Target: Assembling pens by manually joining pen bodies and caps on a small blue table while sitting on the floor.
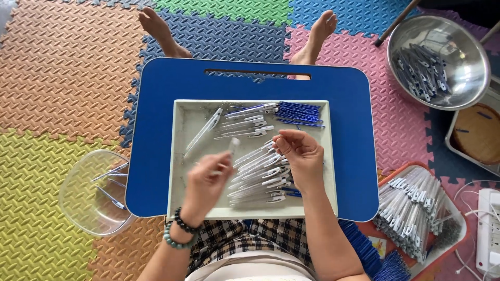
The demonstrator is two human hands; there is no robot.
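My left hand [207, 179] holds a clear pen barrel [233, 148] over the white tray [181, 156]; it is blurred by motion. My right hand [300, 156] hovers over a row of clear pens with white caps [260, 174], fingertips pinched on something thin that I cannot make out. More pens [245, 124] lie at the tray's far side beside a bundle of blue refills [298, 113]. The tray rests on a blue lap table [156, 104].
A clear plastic bowl [88, 192] with a few pens sits at the left. A steel bowl [437, 60] of pen parts is at the top right. An orange tray [416, 208] of pens, blue refills [375, 255] and a power strip [489, 229] lie at the right.
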